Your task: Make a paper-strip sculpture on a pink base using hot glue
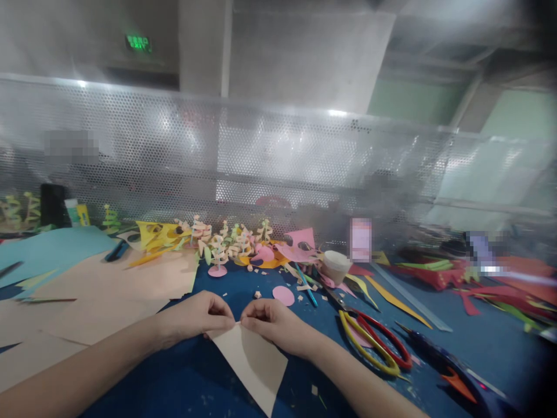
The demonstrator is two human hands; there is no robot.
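Both hands pinch the top end of a cream sheet of paper, which hangs down toward me in a pointed, folded-looking shape. My left hand holds its upper left corner between thumb and fingers. Close beside it, my right hand grips the same end, fingertips nearly touching the left ones. Just beyond the hands lies a pink paper circle. To the right of my right hand rest scissors with one yellow and one red handle loop.
Peach paper sheets and a blue sheet cover the left. Curled paper pieces pile at the back. A white cup, a blue pen, a clear ruler and a dark blue pointed tool lie rightward.
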